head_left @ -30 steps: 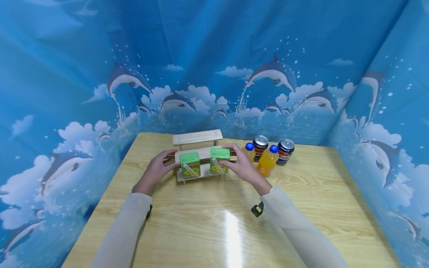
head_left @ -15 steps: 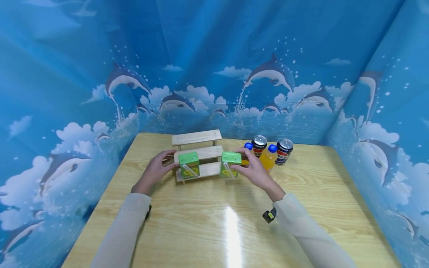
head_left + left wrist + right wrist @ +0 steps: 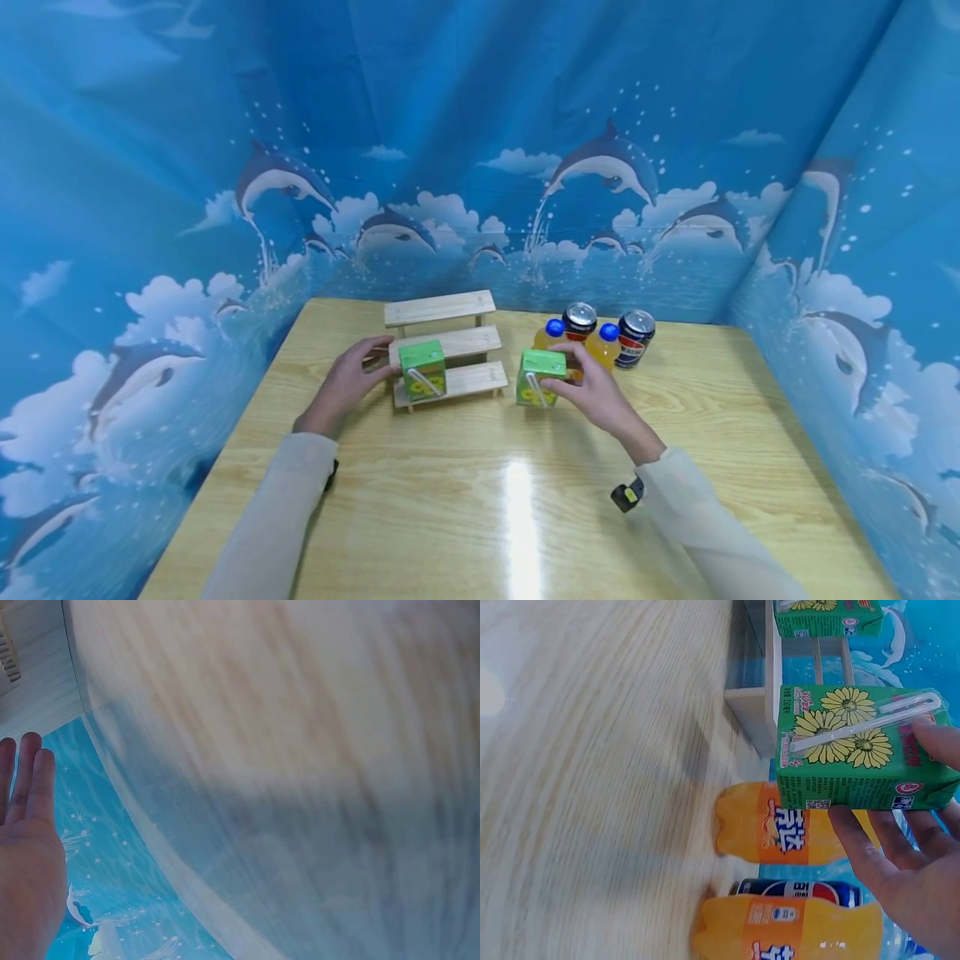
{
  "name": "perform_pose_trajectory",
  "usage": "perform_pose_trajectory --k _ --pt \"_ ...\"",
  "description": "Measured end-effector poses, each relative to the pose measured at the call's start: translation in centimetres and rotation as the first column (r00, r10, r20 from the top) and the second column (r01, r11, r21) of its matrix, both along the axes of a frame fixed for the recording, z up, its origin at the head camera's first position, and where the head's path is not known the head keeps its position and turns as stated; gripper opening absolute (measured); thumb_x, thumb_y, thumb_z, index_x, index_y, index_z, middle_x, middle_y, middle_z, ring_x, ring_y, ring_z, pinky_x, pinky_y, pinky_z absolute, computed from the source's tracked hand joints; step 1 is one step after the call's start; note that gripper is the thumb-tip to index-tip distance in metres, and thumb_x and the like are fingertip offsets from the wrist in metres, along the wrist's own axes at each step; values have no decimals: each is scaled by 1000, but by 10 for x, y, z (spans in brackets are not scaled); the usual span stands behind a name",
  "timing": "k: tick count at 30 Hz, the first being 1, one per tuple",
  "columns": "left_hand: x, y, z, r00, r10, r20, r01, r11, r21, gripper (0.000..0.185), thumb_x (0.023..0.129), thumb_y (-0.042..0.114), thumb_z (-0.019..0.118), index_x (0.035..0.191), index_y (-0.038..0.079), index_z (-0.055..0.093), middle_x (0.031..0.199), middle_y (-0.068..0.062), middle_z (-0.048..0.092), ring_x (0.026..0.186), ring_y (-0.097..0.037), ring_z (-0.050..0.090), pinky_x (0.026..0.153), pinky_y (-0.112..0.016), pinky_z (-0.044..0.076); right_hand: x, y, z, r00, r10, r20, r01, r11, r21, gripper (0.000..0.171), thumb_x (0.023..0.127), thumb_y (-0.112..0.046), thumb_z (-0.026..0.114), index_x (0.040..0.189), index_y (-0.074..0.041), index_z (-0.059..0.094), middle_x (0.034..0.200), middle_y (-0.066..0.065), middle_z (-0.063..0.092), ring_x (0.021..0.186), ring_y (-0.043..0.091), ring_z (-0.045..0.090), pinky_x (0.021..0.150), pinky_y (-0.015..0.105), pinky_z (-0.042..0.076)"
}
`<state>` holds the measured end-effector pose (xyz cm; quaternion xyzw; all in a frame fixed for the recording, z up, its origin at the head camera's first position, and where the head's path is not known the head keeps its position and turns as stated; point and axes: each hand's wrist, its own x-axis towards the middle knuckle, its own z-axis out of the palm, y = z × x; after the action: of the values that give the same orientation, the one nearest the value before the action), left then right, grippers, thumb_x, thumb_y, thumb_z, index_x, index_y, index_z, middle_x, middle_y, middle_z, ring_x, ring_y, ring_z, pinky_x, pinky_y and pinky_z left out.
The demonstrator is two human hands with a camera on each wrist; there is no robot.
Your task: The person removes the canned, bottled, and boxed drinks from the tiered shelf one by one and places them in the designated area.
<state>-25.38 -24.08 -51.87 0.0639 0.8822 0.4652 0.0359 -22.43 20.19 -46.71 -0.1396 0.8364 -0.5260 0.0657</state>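
Note:
My right hand point(image 3: 596, 392) grips a green juice box point(image 3: 540, 379) with a white straw on its front, right of a small three-step wooden shelf point(image 3: 468, 383). The right wrist view shows the thumb on this carton's front, with yellow flowers printed on it, and the fingers along its side. A second green juice box point(image 3: 423, 371) stands on the lowest step at the left. Beside the shelf's left end is my left hand point(image 3: 348, 379), its fingertips at the shelf's edge near that box. Straight fingers point(image 3: 41, 787) show in the left wrist view; the thumb is hidden there.
Behind my right hand stand two orange drink bottles with blue caps, one bottle point(image 3: 604, 343) farther right, and two dark soda cans, one can point(image 3: 636, 337) at the far right. The wooden table point(image 3: 420, 500) ends at a blue dolphin-print curtain point(image 3: 480, 167).
My right hand has moved right with its juice box, off the shelf's lowest step to beside the shelf's right end. The left hand and the other box stay in place.

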Motion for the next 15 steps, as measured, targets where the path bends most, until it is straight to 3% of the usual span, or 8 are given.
perform_pose_trajectory --k 15 --pt "-1 1 -1 1000 4 -5 -4 1000 10 66 105 31 76 163 16 49 162 -13 53 148 -37 55 124 -57 50 8 24 -4 997 -56 57 56 998 11 62 103 -26 79 155 -9 50 146 24 58 134 41 60 100 36 64"
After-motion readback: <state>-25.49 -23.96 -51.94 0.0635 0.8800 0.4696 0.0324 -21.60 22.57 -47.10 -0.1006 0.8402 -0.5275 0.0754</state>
